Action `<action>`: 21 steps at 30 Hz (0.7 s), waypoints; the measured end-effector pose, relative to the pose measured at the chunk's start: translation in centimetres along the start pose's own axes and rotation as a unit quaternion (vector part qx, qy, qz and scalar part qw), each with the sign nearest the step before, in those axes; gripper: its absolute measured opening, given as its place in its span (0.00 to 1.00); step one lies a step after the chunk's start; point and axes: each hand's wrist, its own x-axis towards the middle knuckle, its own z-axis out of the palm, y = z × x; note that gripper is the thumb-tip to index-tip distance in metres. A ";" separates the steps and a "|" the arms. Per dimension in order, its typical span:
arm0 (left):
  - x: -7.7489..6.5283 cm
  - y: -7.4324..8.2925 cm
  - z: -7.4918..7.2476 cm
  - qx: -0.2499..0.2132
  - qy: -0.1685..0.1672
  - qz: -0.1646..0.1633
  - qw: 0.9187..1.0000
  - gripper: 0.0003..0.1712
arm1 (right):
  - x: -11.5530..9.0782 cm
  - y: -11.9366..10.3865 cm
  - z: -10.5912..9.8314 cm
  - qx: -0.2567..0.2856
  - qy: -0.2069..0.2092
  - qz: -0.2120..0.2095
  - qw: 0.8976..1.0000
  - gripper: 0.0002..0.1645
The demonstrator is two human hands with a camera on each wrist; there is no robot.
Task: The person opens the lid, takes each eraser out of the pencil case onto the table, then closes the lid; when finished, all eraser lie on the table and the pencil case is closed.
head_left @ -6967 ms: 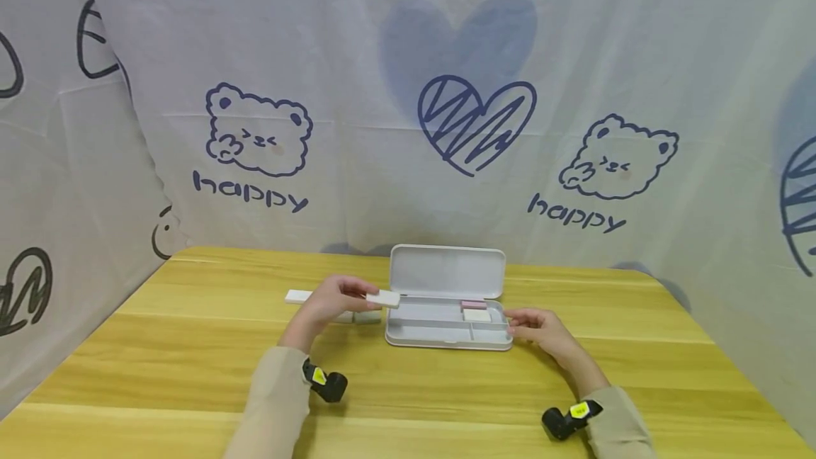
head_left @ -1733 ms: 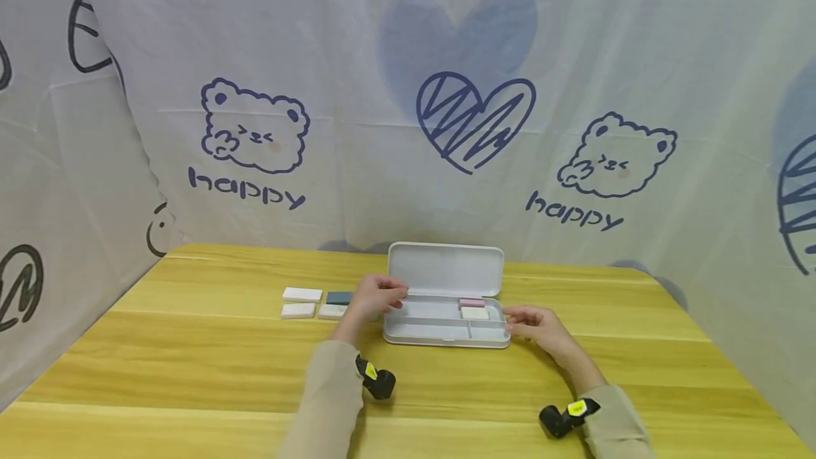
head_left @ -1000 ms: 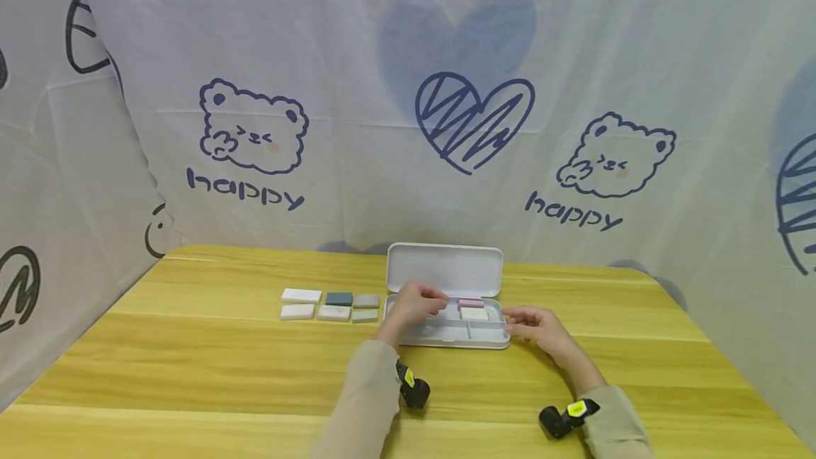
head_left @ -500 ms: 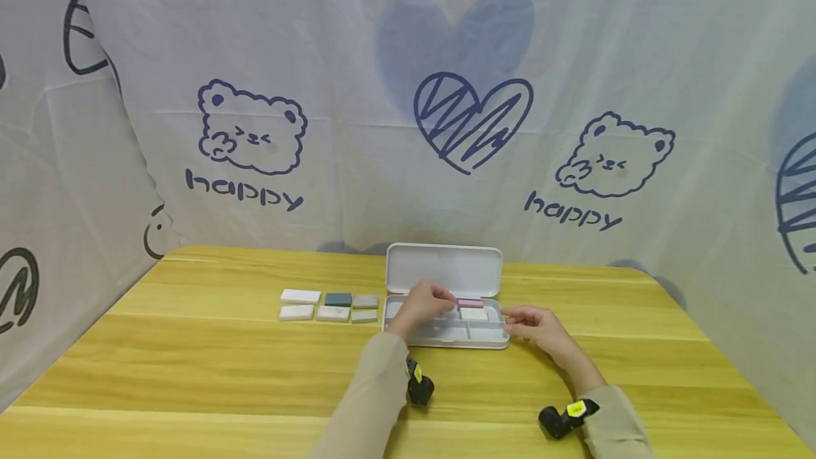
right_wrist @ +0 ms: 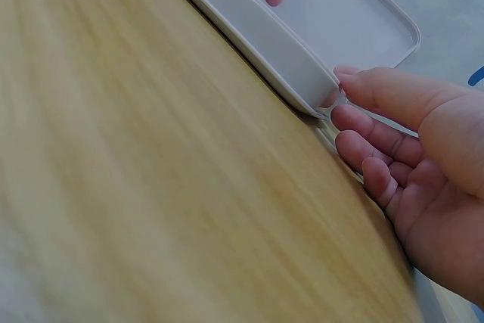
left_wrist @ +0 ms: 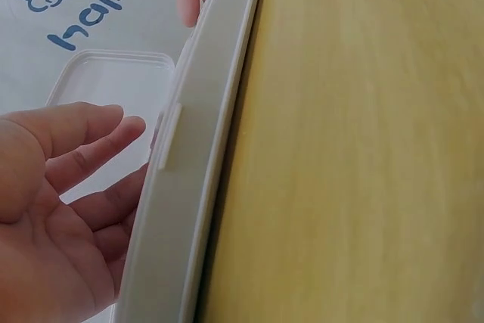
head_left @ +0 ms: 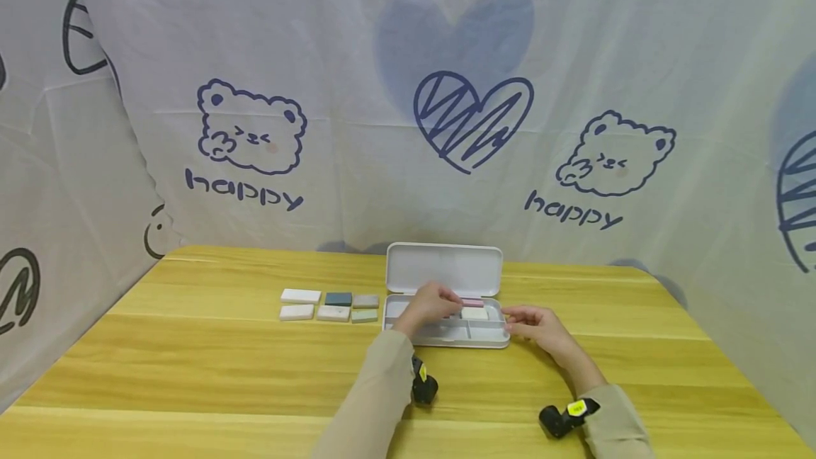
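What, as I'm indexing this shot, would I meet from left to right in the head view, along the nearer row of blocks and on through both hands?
White block → speckled white block → pale green block → left hand → cream block → right hand.

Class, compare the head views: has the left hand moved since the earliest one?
Yes, rightward: from the left end of the open case, the left hand has come across to near the pink block.

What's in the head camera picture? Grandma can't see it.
A left hand reaches into an open pale case, near a pink block and cream block. A right hand touches the case's right end. Left of the case, six blocks lie on the table.
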 end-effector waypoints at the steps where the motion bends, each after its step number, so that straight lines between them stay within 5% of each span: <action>1: 0.0 0.0 0.1 -0.003 0.000 0.000 1.000 0.08 | 0.0 0.0 0.0 0.002 0.000 0.001 1.000 0.24; 21: 0.0 0.5 0.4 0.000 -0.005 -0.010 1.000 0.07 | 0.1 0.1 0.1 -0.005 0.005 0.011 1.000 0.24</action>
